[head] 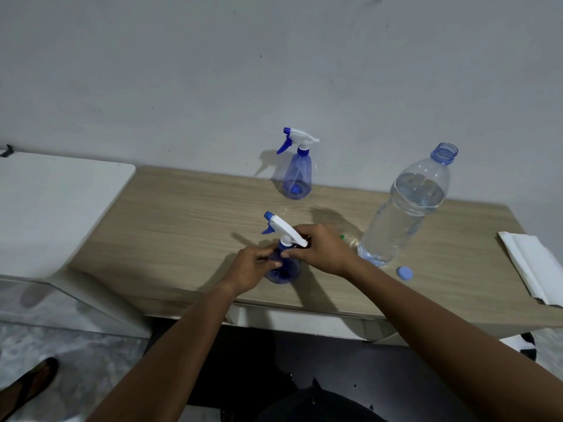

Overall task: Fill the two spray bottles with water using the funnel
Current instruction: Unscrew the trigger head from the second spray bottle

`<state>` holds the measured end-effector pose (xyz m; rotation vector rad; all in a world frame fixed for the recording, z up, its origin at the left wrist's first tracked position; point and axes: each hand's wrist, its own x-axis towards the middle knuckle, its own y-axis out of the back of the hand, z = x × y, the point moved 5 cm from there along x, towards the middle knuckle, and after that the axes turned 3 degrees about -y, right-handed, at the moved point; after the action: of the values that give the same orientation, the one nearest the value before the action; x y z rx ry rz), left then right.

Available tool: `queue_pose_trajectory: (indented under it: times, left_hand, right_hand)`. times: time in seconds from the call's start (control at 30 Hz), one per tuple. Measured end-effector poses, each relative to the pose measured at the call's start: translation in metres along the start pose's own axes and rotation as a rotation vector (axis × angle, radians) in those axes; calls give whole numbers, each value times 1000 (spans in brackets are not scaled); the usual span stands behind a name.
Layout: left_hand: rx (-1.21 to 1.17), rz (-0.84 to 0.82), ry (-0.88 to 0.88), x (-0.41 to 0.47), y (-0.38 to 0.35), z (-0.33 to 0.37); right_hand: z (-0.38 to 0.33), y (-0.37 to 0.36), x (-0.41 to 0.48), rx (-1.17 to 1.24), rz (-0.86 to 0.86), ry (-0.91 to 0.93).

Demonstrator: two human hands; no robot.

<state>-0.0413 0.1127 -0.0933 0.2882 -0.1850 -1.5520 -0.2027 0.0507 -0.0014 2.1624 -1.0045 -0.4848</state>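
Two blue spray bottles with white trigger heads stand on the wooden table. The near spray bottle is between my hands: my left hand grips its body, and my right hand holds its neck just under the trigger head. The far spray bottle stands alone by the wall. A large clear water bottle, uncapped and mostly full, stands to the right. Behind my right hand a clear funnel lies mostly hidden.
The water bottle's blue cap lies near the table's front edge. Folded white paper rests at the table's right end. A white surface adjoins the table on the left. A sandalled foot shows on the floor.
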Motion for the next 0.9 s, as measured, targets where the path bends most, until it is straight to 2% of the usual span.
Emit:
queue_pose_trajectory:
  times: [0.17,0.47,0.77,0.9]
  left_hand:
    - [18,3,0,-2,0,3]
    - [73,46,-14,-2,0,4]
    - [47,17,7,-3,1,4]
    - [58,44,22,-2,0,2]
  right_hand:
    - [-2,-6,6,-45,104,-17]
    - [2,-1,-1,-44,-9,6]
    - [-10,-6,7,-120,90,-9]
    - [-3,-5,4,-47,34,13]
